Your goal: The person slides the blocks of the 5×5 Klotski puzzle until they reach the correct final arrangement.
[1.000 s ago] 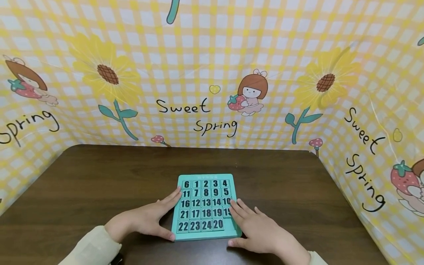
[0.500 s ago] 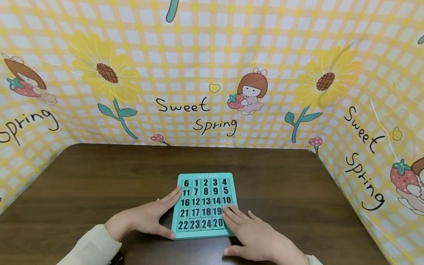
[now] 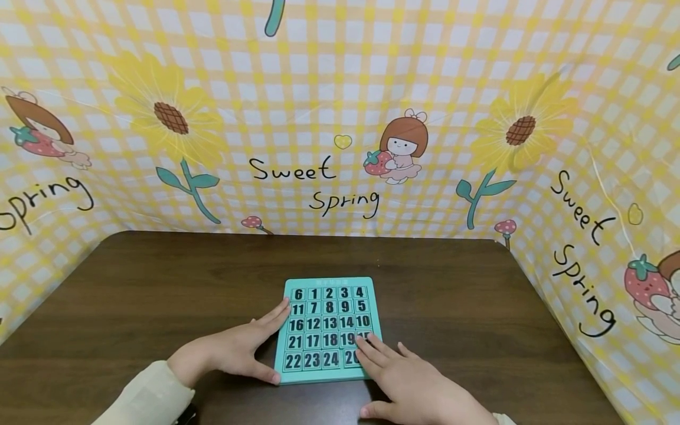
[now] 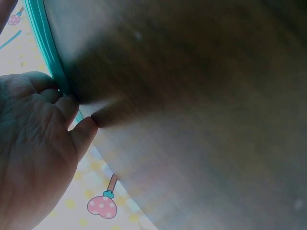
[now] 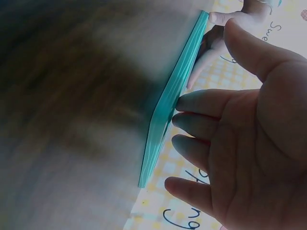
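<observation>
A turquoise number slide puzzle (image 3: 324, 376) lies flat on the table, its square tiles bearing black numbers. My left hand (image 3: 239, 349) rests along its left edge, thumb at the near left corner and fingers farther up the side. Straight fingers of my right hand (image 3: 406, 378) press on the tiles at the lower right. They partly cover the 20 tile (image 3: 349, 358) and the 15 tile. A gap shows between the 24 tile (image 3: 330, 359) and the 20. The right wrist view shows the puzzle's side edge (image 5: 165, 112) beside the right fingertips.
Around the puzzle spreads the dark brown wooden table (image 3: 175, 283). A yellow checked cloth (image 3: 297, 106) printed with flowers and figures stands behind it and along both sides.
The right hand has shifted left onto the puzzle's lower right tiles. The 20 tile has slid right, away from the 24. The left hand has stayed in place.
</observation>
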Tool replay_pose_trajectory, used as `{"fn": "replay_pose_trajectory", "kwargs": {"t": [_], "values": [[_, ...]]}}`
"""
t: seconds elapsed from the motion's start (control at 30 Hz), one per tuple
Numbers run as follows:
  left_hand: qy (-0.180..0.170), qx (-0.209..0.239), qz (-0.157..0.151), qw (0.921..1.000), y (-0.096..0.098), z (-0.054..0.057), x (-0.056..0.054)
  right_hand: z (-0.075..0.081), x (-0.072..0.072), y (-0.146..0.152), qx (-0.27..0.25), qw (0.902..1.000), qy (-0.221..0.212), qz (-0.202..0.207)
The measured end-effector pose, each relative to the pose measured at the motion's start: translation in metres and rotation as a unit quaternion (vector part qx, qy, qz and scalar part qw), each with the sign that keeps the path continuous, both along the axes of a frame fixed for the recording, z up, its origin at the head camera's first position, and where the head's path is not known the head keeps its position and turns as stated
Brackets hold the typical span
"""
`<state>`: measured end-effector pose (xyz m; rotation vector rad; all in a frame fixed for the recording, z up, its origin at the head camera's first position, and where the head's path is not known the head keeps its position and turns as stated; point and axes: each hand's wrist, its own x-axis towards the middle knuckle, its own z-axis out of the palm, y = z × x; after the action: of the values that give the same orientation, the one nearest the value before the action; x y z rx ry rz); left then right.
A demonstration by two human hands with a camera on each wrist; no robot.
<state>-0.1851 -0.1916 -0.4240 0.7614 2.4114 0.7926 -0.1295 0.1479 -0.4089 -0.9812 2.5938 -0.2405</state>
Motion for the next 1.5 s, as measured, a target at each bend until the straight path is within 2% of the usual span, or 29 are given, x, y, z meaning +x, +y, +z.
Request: {"fn": "replay_pose_trajectory", "kwargs": {"t": [0.13, 0.27, 0.47, 0.73, 1.0, 1.27, 1.5], "values": [[0.005, 0.0, -0.003, 1.0, -0.001, -0.001, -0.001, -0.001, 0.002, 0.008, -0.008, 0.9999, 0.009, -0.01], [0.008, -0.001, -0.004, 1.0, -0.001, -0.002, -0.001, 0.0, 0.003, 0.015, -0.016, 0.9996, -0.004, -0.023], [0.009, -0.001, -0.003, 1.0, -0.001, -0.003, -0.001, 0.002, 0.003, 0.02, -0.015, 0.9997, 0.003, -0.02], [0.004, 0.003, -0.001, 1.0, -0.001, -0.001, 0.0, 0.005, 0.001, 0.0, -0.011, 0.9984, 0.047, 0.031], [0.005, 0.001, 0.002, 1.0, -0.001, -0.003, 0.0, 0.0, -0.004, -0.021, -0.008, 0.9952, 0.047, 0.085], [0.007, 0.004, -0.003, 1.0, -0.001, -0.005, -0.001, -0.003, -0.005, -0.029, 0.014, 0.9953, 0.028, 0.091], [0.01, 0.003, -0.003, 0.9999, -0.002, -0.004, -0.001, 0.0, -0.003, -0.025, 0.011, 0.9961, 0.029, 0.083]]}}
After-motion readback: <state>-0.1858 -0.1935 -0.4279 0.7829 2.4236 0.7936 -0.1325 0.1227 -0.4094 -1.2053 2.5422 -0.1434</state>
